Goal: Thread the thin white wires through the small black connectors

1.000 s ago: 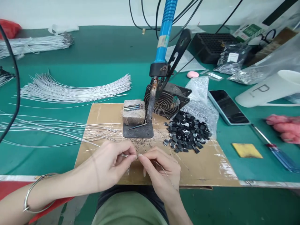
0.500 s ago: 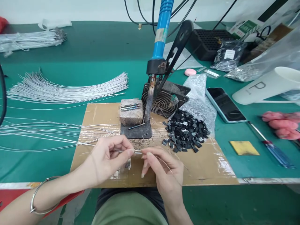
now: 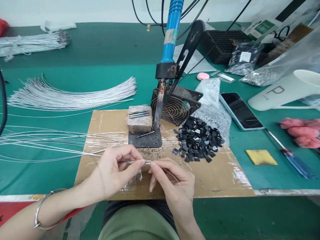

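My left hand (image 3: 113, 170) pinches thin pale wires, which trail off to the left over the cardboard (image 3: 215, 176). Close beside it, my right hand (image 3: 172, 180) pinches the near end of the same piece and a fine wire that runs across its palm. The fingertips of both hands almost meet just in front of the soldering iron stand's base (image 3: 157, 141). Above it the blue soldering iron (image 3: 170, 46) points down. What joins the wires between my fingers is too small to tell. Loose white wires (image 3: 50, 138) lie left of my left hand.
A pile of small black parts (image 3: 198, 138) lies right of the fan (image 3: 173, 106). A block (image 3: 140, 121) carries thin metal rods. Further right are a phone (image 3: 241, 111), a white cup (image 3: 282, 91), a yellow sponge (image 3: 261, 157) and a screwdriver (image 3: 292, 158). White wires (image 3: 72, 96) fan out at left.
My right hand has shifted slightly left, closer to the fingertips of my left hand. The fine wire's tip now shows above my fingers. Both hands keep their pinch.
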A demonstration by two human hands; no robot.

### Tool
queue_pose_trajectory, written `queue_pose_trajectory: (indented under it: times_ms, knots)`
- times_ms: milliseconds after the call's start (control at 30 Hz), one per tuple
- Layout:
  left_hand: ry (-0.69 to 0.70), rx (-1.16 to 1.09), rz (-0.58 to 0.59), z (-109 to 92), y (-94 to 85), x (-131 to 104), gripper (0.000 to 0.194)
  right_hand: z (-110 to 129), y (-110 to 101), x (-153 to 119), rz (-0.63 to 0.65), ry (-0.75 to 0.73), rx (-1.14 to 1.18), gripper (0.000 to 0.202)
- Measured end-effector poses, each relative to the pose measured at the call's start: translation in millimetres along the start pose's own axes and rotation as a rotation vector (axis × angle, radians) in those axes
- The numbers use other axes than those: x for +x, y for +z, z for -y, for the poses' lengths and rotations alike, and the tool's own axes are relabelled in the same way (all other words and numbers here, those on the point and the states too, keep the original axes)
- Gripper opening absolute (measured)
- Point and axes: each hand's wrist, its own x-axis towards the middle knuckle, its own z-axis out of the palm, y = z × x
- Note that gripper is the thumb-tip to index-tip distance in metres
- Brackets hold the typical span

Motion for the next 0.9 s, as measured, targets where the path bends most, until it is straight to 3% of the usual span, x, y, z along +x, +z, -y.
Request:
queue_pose_trajectory:
  times_ms: [267,900]
  knots:
    - [0.035,-0.031,-0.017,3.3,1.1,-1.4,0.024,-4.1,0.8,1.8,0.033,0.090,0.172,0.012]
    - [0.060,-0.027,-0.008,8.4,3.1,-5.6,0.021,-0.5,5.5,6.3,0.044,0.243,0.341,0.009]
